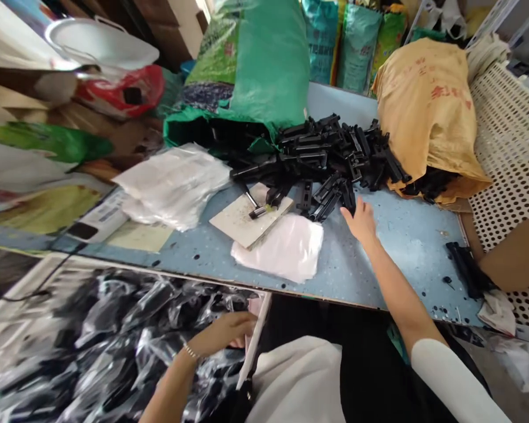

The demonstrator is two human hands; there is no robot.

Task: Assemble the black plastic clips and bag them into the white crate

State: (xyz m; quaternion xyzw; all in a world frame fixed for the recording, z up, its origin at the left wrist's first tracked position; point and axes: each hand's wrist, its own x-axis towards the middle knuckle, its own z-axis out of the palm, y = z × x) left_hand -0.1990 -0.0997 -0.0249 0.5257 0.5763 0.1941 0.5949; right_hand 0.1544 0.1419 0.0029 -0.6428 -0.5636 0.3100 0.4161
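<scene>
My right hand (361,222) reaches over the blue table with thumb and fingers apart. Its fingertips are at the near edge of a heap of black plastic parts (330,147), close to one upright black piece (348,195). Over the right rim of a white crate (258,338), my left hand (227,333) hangs with loosely bent fingers, and I see nothing held in it. Inside that crate lie several black parts in clear plastic bags (114,329). Clear plastic bags (282,247) lie flat in front of the heap, partly under a piece of cardboard (242,220).
A green woven sack (268,59) lies open behind the heap. To the right stand a yellow sack (423,100) and a perforated white basket (511,129). Another stack of clear bags (176,182) rests on the left. A black part (465,267) lies near the table's right edge.
</scene>
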